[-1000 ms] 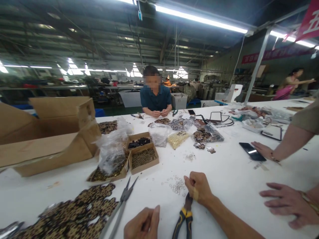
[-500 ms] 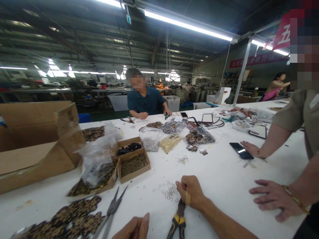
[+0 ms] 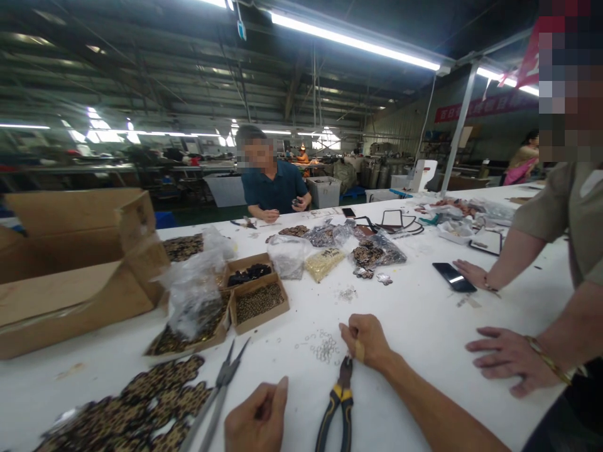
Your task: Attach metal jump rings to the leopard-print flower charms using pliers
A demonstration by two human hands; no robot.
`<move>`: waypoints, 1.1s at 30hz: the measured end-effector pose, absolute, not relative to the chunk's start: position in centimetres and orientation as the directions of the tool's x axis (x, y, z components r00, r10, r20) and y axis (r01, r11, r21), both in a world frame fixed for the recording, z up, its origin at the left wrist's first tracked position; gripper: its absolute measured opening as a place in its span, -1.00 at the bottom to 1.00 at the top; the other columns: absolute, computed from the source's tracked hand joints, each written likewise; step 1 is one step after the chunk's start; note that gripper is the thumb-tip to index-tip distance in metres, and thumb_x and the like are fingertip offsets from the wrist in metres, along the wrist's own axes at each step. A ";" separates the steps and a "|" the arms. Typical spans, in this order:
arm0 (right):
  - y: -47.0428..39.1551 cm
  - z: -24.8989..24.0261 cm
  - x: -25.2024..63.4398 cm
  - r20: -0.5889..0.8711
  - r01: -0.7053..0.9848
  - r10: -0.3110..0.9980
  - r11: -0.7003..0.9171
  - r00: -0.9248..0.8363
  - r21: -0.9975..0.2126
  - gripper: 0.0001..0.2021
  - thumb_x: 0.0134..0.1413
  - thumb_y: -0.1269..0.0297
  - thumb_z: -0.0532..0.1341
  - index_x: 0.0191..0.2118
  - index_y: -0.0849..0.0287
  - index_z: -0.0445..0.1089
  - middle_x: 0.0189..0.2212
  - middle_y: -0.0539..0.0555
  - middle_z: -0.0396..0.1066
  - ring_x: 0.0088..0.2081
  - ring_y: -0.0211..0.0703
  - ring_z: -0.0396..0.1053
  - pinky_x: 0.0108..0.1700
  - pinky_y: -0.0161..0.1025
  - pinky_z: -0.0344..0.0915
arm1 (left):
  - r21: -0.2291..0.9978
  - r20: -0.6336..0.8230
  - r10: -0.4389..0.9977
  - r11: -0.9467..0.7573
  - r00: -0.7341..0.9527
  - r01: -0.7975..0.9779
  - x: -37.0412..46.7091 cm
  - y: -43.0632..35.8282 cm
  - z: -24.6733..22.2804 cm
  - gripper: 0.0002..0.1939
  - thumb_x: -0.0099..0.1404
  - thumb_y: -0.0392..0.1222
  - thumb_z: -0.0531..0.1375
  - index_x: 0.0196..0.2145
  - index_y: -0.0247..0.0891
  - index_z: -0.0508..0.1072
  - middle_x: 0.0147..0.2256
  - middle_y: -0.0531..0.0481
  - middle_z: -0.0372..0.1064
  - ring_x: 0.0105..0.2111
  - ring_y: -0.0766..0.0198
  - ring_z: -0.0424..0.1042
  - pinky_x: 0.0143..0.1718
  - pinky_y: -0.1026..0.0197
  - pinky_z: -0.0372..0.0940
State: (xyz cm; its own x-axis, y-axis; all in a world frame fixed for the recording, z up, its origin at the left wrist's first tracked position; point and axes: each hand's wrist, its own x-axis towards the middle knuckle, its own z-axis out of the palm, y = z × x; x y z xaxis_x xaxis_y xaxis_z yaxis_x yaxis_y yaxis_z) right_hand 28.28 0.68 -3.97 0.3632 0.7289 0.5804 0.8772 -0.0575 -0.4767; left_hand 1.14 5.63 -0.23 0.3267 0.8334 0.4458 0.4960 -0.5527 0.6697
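Note:
My right hand (image 3: 368, 342) is closed in a pinch at the right edge of a small heap of silvery rings (image 3: 325, 347). What its fingers hold, if anything, is hidden. Just below it, pliers with black and yellow handles (image 3: 340, 402) lie on the white table, jaws by the fingertips. My left hand (image 3: 258, 414) is at the bottom edge, fingers curled and thumb pressed along them; I cannot make out anything in it. To its left are long-nosed grey pliers (image 3: 221, 383) with parted jaws, beside a pile of brown-and-black patterned flower-shaped pieces (image 3: 155, 402).
Small boxes of metal studs (image 3: 259, 304) and dark parts (image 3: 249, 274) stand left of centre, near a large carton (image 3: 85, 314). Plastic bags (image 3: 325, 263) lie further back. On the right, a co-worker's hands (image 3: 513, 361) rest by a phone (image 3: 455, 277). Another person (image 3: 273, 185) sits opposite.
The view has shifted slightly, and more of my left hand shows. My right hand stays pinched near the rings, with the pliers' jaw tips now uncovered. The person opposite has raised one hand.

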 end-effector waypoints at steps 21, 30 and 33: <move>-0.6 -3.9 40.0 0.029 0.675 0.688 -0.702 0.725 -0.225 -0.36 0.31 -0.10 0.00 0.35 0.18 0.16 0.38 0.27 0.03 0.34 0.21 0.02 0.23 0.08 0.06 | 0.768 0.326 0.888 -0.449 0.324 0.457 0.6 5.5 -1.0 -0.50 0.32 0.12 0.12 -0.63 -0.26 0.21 -0.63 0.14 -0.02 -0.56 0.38 0.05 -0.50 0.30 0.03; 1.9 -2.2 42.7 0.077 0.482 0.482 -0.828 0.873 -0.285 -0.40 0.24 -0.14 0.05 0.13 0.28 0.37 0.10 0.47 0.33 0.11 0.30 0.31 0.02 0.06 0.29 | 0.798 0.305 0.904 -0.415 0.300 0.438 0.4 5.9 -2.0 -0.49 0.29 0.13 0.15 -0.64 -0.25 0.17 -0.63 0.14 -0.04 -0.56 0.38 0.02 -0.50 0.29 -0.03; 1.9 -3.6 42.3 0.103 0.430 0.420 -0.848 0.902 -0.309 -0.35 0.23 -0.14 0.05 0.15 0.38 0.33 0.12 0.55 0.27 0.14 0.39 0.25 0.07 0.15 0.25 | 0.806 0.287 0.910 -0.398 0.299 0.438 0.2 6.1 -2.1 -0.50 0.30 0.12 0.14 -0.63 -0.25 0.17 -0.63 0.13 -0.03 -0.56 0.38 0.03 -0.50 0.29 -0.03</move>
State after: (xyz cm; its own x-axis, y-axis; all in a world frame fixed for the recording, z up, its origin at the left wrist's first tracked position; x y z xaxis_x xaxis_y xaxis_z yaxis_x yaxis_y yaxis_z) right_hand 42.33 1.95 -3.59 0.9016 0.4202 0.1028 0.4305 -0.8480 -0.3092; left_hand 0.21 6.05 -2.07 0.2990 0.9100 0.2872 0.4381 -0.3983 0.8059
